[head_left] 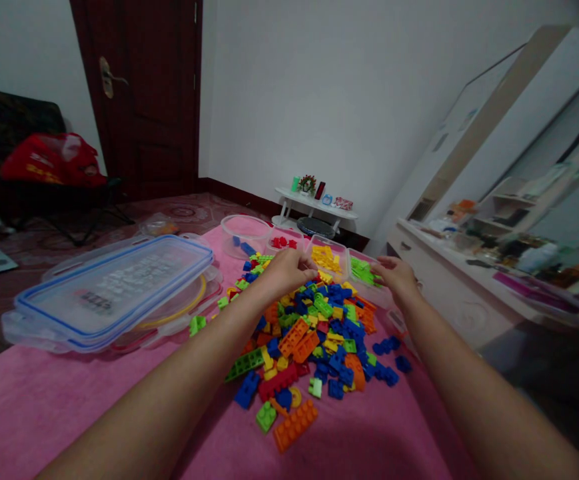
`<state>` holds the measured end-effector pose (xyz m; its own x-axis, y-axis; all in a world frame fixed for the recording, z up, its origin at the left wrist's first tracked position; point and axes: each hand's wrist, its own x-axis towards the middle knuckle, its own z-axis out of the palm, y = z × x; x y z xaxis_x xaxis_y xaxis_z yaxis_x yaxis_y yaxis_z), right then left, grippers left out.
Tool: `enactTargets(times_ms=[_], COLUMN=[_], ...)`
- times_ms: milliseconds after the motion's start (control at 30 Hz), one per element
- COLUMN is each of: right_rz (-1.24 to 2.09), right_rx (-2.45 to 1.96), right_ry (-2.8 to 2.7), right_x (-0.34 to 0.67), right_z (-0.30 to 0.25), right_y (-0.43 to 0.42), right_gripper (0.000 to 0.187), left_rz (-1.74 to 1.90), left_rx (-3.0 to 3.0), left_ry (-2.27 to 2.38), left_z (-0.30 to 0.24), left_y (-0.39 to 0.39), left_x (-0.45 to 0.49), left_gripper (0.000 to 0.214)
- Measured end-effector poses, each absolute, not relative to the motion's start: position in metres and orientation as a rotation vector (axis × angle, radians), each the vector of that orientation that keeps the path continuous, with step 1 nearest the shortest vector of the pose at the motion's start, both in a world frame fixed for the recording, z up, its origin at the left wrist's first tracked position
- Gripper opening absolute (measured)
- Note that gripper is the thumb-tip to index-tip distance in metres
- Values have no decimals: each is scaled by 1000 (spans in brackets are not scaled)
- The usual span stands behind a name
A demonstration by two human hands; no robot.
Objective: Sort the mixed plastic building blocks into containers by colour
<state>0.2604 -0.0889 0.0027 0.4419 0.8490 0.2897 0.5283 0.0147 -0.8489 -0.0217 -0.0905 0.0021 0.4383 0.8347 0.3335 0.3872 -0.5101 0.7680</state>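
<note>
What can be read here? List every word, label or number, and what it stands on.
No text reads clearly.
Red bag: yellow print, too blurred to read.
Clear lid: raised marks, unreadable.
Cabinet: small stickers, too small to read.
White side table: any labels on the items there are too small to read.

Single head-worn view, forward and down, close over the brick pile [314, 340]
</note>
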Motion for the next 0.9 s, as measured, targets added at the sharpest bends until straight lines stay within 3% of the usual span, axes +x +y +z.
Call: enactTargets(times_ms=[167, 433, 567, 700, 900], right_rz=[552, 495, 340, 195, 80], right_rx=[-1601, -1865, -2016, -2079, -2066], right_ry=[-1253, -1865, -2059, -2116, -2051], right_x=[226, 220, 209, 210, 231], right_z=[-10, -12, -14, -4, 11], right_y=[-129, -172, -177, -179, -185], right_gripper=[22, 22, 23, 18, 19], left_rz=[841, 780, 566, 262, 125], left_rx=[2185, 2282, 2503, 2830, 2941], left_ry=[993, 894, 600, 506, 518], left_z=[5, -7, -6, 0, -6], left_y=[-98, -108, -135, -166, -183], left_x=[-20, -2, 12, 20, 28], left_gripper=[18, 21, 24, 41, 33])
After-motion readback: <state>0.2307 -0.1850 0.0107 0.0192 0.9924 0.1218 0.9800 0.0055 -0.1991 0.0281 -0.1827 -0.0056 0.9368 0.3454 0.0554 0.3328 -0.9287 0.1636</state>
